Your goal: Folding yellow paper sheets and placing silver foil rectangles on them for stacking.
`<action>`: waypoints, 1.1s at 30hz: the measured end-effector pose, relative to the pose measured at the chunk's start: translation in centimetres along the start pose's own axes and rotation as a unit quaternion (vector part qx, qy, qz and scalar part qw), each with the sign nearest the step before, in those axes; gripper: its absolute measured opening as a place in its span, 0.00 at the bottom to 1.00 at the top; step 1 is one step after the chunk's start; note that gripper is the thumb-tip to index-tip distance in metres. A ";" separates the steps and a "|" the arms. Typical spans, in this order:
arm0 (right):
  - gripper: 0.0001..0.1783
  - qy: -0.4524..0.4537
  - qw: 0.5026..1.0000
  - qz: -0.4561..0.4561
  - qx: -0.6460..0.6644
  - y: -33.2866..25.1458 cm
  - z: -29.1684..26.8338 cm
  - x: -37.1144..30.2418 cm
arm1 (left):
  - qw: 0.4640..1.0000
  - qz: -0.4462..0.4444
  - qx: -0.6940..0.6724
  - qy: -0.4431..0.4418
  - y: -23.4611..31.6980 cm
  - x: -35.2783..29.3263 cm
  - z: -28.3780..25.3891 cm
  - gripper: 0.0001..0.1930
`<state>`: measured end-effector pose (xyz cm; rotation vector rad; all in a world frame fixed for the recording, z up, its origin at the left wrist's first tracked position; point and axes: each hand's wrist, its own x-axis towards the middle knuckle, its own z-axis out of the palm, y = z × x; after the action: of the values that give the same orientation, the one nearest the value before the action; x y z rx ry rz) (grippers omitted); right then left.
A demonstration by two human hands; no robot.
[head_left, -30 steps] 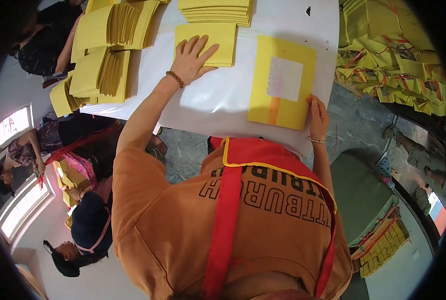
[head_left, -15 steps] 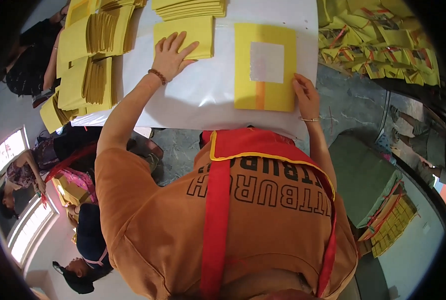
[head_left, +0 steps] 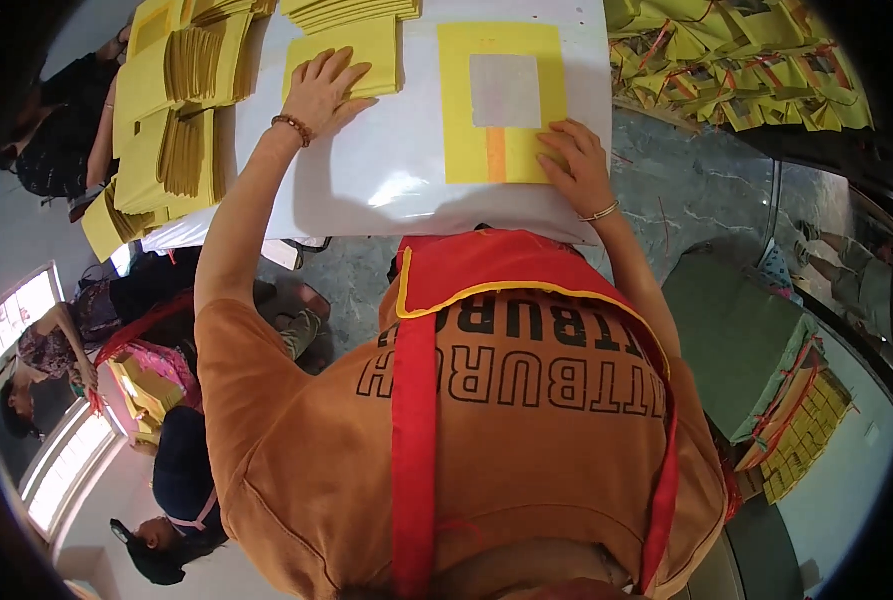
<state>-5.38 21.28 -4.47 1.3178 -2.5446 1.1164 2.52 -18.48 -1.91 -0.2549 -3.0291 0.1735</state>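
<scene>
My left hand lies with spread fingers on a yellow folded paper piece at the near end of a row on the table. To the right, a larger flat yellow sheet carries a pale, translucent rectangle with an orange strip running from it toward the near edge. My right hand rests at this sheet's lower right corner, its fingertips on the paper and its thumb apart. Neither hand grips anything that I can see.
Yellow paper bundles line the white-covered table's left side, with another stack at the back. Many yellow pieces with red ties lie to the right. A green-covered stack stands lower right. Other people sit at left.
My right hand has moved from beside the sheet's right edge onto its lower right corner, and its fingers have straightened. My left hand stays on the folded paper. The whole view has shifted slightly.
</scene>
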 end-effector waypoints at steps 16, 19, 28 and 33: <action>0.12 -0.007 0.996 0.044 0.083 1.1 0.3 -0.5 | 0.947 0.159 -0.279 0.023 15.7 0.0 -3.7 0.12; 0.13 -0.072 0.941 0.164 0.287 2.2 -0.2 -0.7 | 0.931 0.145 -0.333 0.023 15.1 0.2 -3.4 0.08; 0.14 -0.061 0.945 0.096 0.306 3.2 -0.4 -0.9 | 0.859 -0.047 -0.497 -0.113 13.5 1.5 -2.7 0.10; 0.20 -0.059 0.966 0.091 0.235 2.3 -0.4 -0.6 | 0.840 -0.069 -0.527 -0.112 13.5 1.4 -2.6 0.10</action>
<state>-6.79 22.77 -5.68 1.2804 -2.6265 1.8215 3.56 -4.77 -0.84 -0.0699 -2.9636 -1.5893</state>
